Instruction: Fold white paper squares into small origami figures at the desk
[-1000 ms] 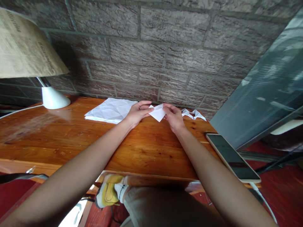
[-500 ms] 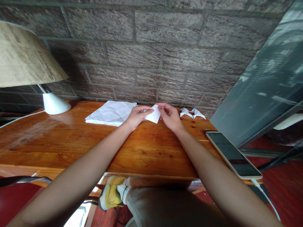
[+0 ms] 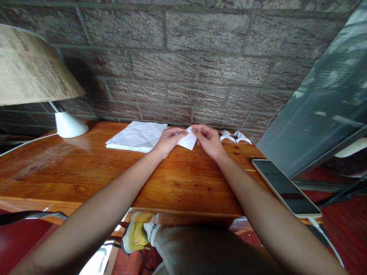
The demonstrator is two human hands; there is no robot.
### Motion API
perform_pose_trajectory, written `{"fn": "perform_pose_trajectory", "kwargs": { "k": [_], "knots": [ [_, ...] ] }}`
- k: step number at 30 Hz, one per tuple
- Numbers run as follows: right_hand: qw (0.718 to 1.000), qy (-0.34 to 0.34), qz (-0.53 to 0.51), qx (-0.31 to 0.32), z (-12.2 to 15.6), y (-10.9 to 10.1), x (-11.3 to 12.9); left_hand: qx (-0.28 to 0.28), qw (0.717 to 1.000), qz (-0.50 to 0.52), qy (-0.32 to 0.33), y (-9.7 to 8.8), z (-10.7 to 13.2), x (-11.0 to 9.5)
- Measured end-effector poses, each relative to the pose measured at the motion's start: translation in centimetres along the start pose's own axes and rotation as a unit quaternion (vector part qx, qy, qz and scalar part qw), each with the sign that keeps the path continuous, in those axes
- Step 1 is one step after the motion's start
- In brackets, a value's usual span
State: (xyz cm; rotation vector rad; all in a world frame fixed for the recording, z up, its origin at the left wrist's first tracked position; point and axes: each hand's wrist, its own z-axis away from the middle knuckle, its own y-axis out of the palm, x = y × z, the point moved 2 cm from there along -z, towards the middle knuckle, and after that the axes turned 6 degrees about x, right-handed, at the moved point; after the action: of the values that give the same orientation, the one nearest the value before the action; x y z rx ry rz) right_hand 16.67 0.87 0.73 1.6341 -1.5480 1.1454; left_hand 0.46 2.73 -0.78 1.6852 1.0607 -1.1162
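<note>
A small folded piece of white paper (image 3: 188, 141) is held between both hands over the far part of the wooden table (image 3: 86, 172). My left hand (image 3: 168, 142) pinches its left side, fingers closed on it. My right hand (image 3: 209, 141) pinches its upper right edge, fingers curled. Just left of the hands lies a stack of creased white sheets (image 3: 137, 136). Two small folded paper pieces (image 3: 235, 136) rest to the right, near the wall.
A lamp with a white base (image 3: 70, 125) and a printed shade (image 3: 31, 72) stands at the back left. A phone (image 3: 285, 187) lies screen-up at the table's right edge. A brick wall (image 3: 186, 57) runs behind, a slanted glass panel (image 3: 323, 103) to the right.
The folded paper has become more compact between the fingers, and both hands have shifted slightly closer together. The view has shifted a little.
</note>
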Motion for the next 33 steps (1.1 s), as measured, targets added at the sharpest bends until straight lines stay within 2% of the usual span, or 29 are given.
{"fn": "perform_pose_trajectory", "kwargs": {
  "k": [12,23,33],
  "knots": [
    [0.999,0.022,-0.025,-0.027,-0.09,0.16,0.23,0.008,0.995,-0.077,0.059,0.14,0.21,-0.53],
    [0.998,0.04,-0.043,-0.009,-0.08,0.1,0.21,0.041,0.986,-0.131,0.099,0.2,0.31,-0.61],
    [1.0,0.009,-0.003,0.013,-0.1,-0.01,0.38,0.047,0.986,-0.132,0.088,0.14,0.39,-0.54]
  ]
}}
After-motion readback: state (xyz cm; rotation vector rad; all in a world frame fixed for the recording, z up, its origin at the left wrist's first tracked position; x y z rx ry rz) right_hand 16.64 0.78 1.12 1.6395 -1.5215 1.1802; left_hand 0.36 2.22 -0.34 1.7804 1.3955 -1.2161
